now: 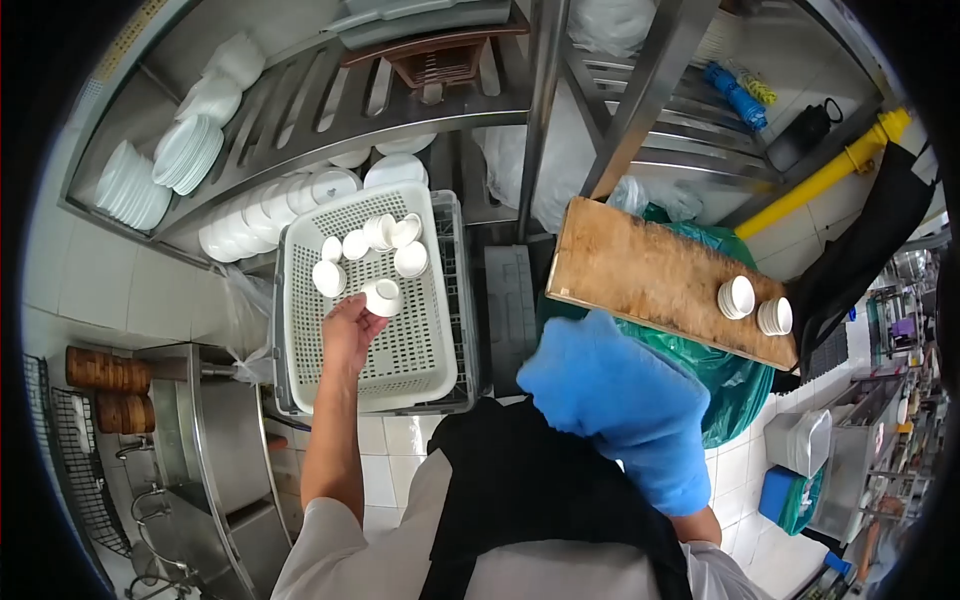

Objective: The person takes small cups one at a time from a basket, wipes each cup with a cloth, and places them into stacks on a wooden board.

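Note:
My left hand pinches a small white bowl above a white perforated plastic basket. Several more small white bowls lie loosely grouped toward the far end of that basket. A blue cloth covers my right hand and most of the forearm, so its fingers are hidden. Just beyond the cloth lies a worn wooden board. Two short stacks of small white bowls, one nearer and one at the edge, rest on the board's right end.
The basket sits in a grey crate. Metal shelving with stacked white dishes runs behind. Green plastic hangs below the board. A yellow pipe slants at right, and a steel sink stands at left.

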The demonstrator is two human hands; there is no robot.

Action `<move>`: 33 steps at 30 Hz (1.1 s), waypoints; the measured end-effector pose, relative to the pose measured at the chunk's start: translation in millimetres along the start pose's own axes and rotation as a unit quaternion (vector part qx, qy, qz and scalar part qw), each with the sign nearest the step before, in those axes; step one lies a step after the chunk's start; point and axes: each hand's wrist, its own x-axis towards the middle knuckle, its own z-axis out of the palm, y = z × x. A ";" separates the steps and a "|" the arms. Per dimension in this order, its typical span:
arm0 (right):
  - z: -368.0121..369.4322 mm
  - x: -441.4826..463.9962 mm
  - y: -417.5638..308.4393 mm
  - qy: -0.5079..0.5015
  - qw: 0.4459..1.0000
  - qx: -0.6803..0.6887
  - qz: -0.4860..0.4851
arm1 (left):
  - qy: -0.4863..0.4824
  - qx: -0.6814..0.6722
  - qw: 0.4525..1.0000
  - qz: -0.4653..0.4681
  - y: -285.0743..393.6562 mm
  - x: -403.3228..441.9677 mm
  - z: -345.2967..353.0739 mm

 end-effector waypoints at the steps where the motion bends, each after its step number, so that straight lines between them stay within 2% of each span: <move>1: 2.5 0.4 1.8 -0.002 0.999 -0.033 -0.013 | -0.021 -0.019 1.000 -0.001 1.6 -11.6 14.8; 2: 6.9 -0.8 4.7 -0.009 0.997 -0.065 -0.031 | -0.044 -0.038 0.998 -0.004 2.5 -24.5 31.1; 5: 30.2 -12.7 6.8 0.133 0.987 0.000 0.094 | -0.106 -0.072 0.992 -0.004 7.9 -69.8 83.2; 7: 27.8 -12.2 6.4 0.151 0.979 -0.095 0.097 | -0.161 -0.091 0.983 -0.006 3.8 -94.3 112.0; 9: 21.1 4.0 6.6 0.078 0.945 -0.317 0.021 | -0.197 -0.079 0.977 -0.006 1.6 -119.7 139.2; 10: 19.3 7.9 2.4 0.080 0.941 -0.328 0.021 | -0.213 -0.066 0.975 -0.005 -1.3 -130.9 150.0; 11: 17.3 11.8 -1.8 0.083 0.937 -0.340 0.021 | -0.235 -0.015 0.971 0.041 -8.2 -138.4 156.0; 12: 16.5 15.8 -7.4 0.130 0.956 -0.257 0.058 | -0.255 0.036 0.962 0.089 -14.5 -145.7 160.1; 14: 11.9 13.6 -6.4 0.137 0.975 -0.144 0.102 | -0.305 0.094 0.925 0.207 -20.3 -163.6 171.3; 16: 8.2 11.5 -2.3 0.059 0.988 -0.084 0.117 | -0.317 0.114 0.907 0.251 -20.0 -164.5 175.2; 20: 19.5 11.4 1.9 -0.022 0.976 -0.030 0.214 | -0.312 0.205 0.891 0.259 -11.5 -163.1 176.9; 22: 26.1 8.7 7.0 0.023 0.971 -0.048 0.232 | -0.287 0.240 0.885 0.276 -13.3 -163.3 180.5; 24: 27.3 6.7 9.9 0.046 0.962 -0.032 0.268 | -0.267 0.266 0.860 0.345 -20.8 -164.6 183.9; 28: 38.3 1.6 20.8 0.072 0.951 0.018 0.300 | -0.279 0.349 0.772 0.452 -27.8 -177.4 190.5; 29: 41.4 -0.6 20.1 0.080 0.954 0.017 0.290 | -0.312 0.334 0.793 0.403 -34.1 -175.9 190.3; 32: 44.9 -4.1 9.2 0.102 0.961 0.008 0.258 | -0.275 0.281 0.840 0.375 -47.4 -159.5 191.6; 33: 46.3 -5.0 7.2 0.086 0.965 0.007 0.247 | -0.287 0.243 0.872 0.313 -48.5 -154.1 191.1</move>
